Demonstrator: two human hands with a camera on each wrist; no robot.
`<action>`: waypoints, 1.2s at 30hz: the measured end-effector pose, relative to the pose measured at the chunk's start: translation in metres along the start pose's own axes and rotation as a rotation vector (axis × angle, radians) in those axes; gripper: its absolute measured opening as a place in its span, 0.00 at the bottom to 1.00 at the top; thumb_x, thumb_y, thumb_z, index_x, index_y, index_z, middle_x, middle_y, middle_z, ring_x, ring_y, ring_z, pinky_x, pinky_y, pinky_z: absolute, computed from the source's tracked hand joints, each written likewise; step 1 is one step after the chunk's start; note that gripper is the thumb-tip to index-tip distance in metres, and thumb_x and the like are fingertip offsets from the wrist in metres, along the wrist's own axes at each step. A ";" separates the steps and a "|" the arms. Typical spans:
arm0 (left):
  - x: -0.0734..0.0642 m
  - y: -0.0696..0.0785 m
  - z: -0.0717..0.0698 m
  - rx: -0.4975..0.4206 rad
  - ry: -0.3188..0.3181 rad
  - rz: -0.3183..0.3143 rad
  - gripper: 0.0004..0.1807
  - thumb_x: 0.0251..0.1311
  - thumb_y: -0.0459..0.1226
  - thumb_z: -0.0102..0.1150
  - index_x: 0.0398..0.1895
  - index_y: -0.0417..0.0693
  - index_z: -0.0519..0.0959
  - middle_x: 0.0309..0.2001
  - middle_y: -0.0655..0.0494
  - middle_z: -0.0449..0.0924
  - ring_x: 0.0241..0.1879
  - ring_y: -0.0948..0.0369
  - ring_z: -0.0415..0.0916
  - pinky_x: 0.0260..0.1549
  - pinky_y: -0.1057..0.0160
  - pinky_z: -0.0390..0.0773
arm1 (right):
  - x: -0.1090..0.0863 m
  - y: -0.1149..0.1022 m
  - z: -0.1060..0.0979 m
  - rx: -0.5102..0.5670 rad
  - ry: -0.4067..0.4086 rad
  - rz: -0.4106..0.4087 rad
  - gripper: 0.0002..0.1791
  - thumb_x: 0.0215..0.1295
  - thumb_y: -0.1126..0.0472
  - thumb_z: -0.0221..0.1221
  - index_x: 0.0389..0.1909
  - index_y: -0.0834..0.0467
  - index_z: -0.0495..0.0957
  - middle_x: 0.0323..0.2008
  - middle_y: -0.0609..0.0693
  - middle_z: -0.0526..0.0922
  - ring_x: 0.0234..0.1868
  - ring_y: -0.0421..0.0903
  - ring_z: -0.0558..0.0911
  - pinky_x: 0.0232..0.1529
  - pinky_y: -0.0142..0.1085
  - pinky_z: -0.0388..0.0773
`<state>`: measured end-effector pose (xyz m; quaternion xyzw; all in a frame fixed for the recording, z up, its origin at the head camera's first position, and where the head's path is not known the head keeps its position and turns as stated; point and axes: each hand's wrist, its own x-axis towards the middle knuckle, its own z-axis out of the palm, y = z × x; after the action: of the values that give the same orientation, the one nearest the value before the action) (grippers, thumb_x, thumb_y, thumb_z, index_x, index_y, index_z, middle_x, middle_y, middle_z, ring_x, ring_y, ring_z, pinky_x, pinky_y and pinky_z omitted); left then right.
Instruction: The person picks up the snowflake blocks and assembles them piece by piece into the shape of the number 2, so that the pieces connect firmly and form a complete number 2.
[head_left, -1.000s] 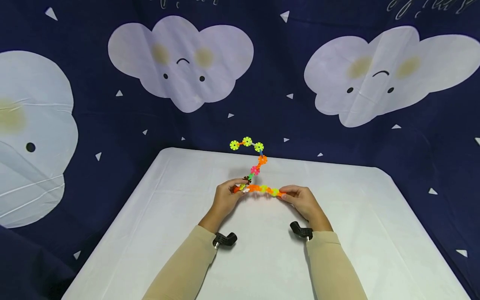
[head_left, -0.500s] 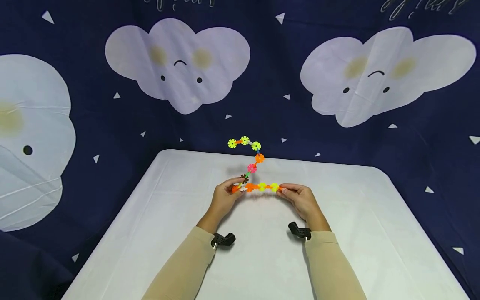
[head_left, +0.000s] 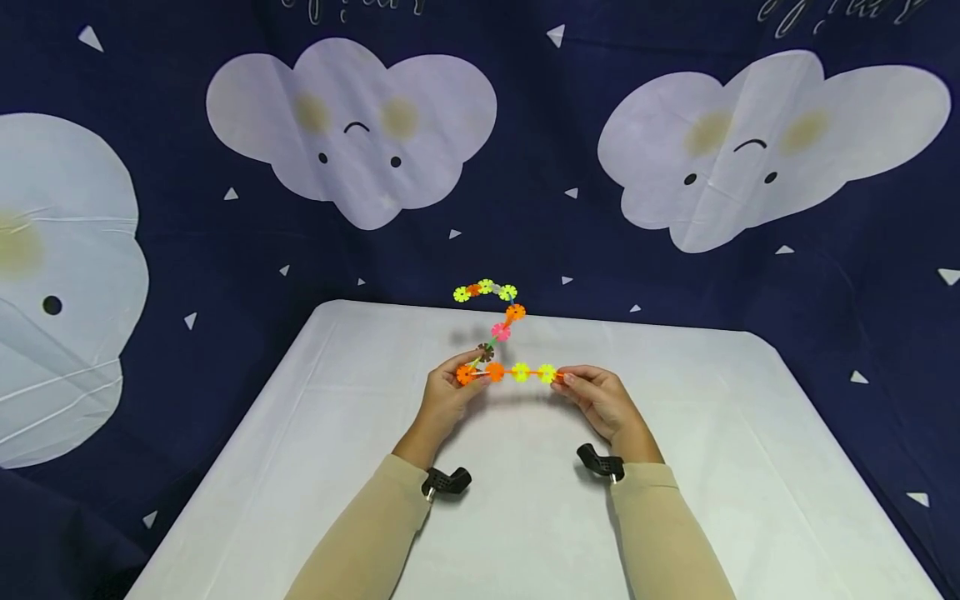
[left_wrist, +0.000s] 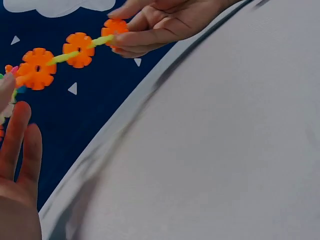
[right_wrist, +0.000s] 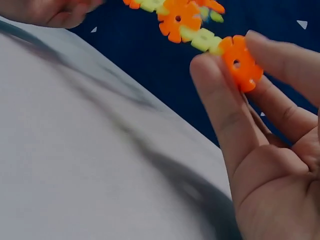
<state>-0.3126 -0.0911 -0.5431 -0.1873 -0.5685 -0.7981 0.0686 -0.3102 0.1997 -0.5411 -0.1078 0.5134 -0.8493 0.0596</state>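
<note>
A chain of interlocked plastic snowflake discs (head_left: 521,372) is held up above the table in a shape like the figure 2. Its curved upper part runs through yellow, orange, pink and dark brown discs; the straight lower part is orange and yellow. At the lower left corner my left hand (head_left: 446,398) pinches the chain between thumb and fingers. My right hand (head_left: 602,400) pinches the orange disc (right_wrist: 241,62) at the right end of the straight part. In the left wrist view the left fingertips (left_wrist: 20,112) show at the edge, and their grip is partly cut off.
A white-covered table (head_left: 525,517) lies below both hands. Behind it hangs a dark blue cloth (head_left: 540,167) printed with clouds and small triangles. Black wrist mounts (head_left: 447,482) sit on both forearms.
The chain has been tilted so its lower discs face the camera more flatly, and the lower part looks straighter. Both hands keep their pinch and have shifted only slightly.
</note>
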 end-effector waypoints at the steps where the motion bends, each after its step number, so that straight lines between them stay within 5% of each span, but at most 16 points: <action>1: 0.000 0.000 0.001 -0.014 0.003 -0.007 0.29 0.59 0.15 0.66 0.65 0.30 0.78 0.64 0.41 0.79 0.46 0.59 0.83 0.45 0.67 0.84 | 0.000 0.000 0.001 0.017 -0.009 0.001 0.16 0.76 0.80 0.53 0.42 0.64 0.89 0.41 0.58 0.89 0.42 0.50 0.90 0.52 0.40 0.84; 12: -0.004 0.005 0.007 -0.154 0.042 -0.066 0.33 0.59 0.15 0.67 0.68 0.38 0.75 0.66 0.42 0.71 0.42 0.55 0.84 0.46 0.56 0.86 | -0.001 0.005 0.010 0.066 -0.040 0.055 0.13 0.76 0.78 0.55 0.42 0.64 0.88 0.41 0.60 0.88 0.43 0.50 0.89 0.52 0.42 0.85; 20: -0.004 0.003 0.008 -0.222 0.019 -0.050 0.32 0.58 0.11 0.63 0.66 0.30 0.71 0.64 0.32 0.71 0.44 0.49 0.86 0.47 0.49 0.86 | -0.001 0.005 0.010 0.020 -0.066 0.050 0.12 0.74 0.79 0.57 0.44 0.67 0.88 0.44 0.61 0.88 0.44 0.52 0.89 0.53 0.42 0.84; 26: -0.004 0.001 0.010 -0.174 0.032 -0.001 0.28 0.57 0.09 0.61 0.61 0.27 0.72 0.61 0.32 0.77 0.52 0.40 0.84 0.48 0.46 0.85 | -0.001 0.007 0.009 -0.045 -0.028 0.075 0.10 0.71 0.80 0.60 0.45 0.70 0.87 0.45 0.62 0.86 0.43 0.52 0.89 0.53 0.43 0.84; 33: -0.002 0.000 0.010 -0.083 0.100 0.034 0.25 0.53 0.12 0.68 0.55 0.25 0.74 0.56 0.27 0.78 0.47 0.51 0.87 0.45 0.58 0.86 | -0.002 0.006 0.012 -0.090 -0.057 0.062 0.10 0.70 0.81 0.60 0.50 0.78 0.83 0.46 0.62 0.86 0.44 0.52 0.89 0.54 0.43 0.84; 36: -0.001 0.001 0.009 -0.038 0.126 0.025 0.25 0.51 0.13 0.71 0.53 0.27 0.75 0.53 0.33 0.81 0.46 0.53 0.86 0.44 0.60 0.87 | -0.002 0.006 0.014 -0.094 -0.060 0.053 0.11 0.71 0.81 0.59 0.51 0.80 0.80 0.46 0.62 0.86 0.44 0.52 0.89 0.54 0.43 0.84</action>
<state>-0.3089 -0.0828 -0.5400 -0.1452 -0.5454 -0.8180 0.1108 -0.3046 0.1853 -0.5407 -0.1223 0.5532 -0.8189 0.0923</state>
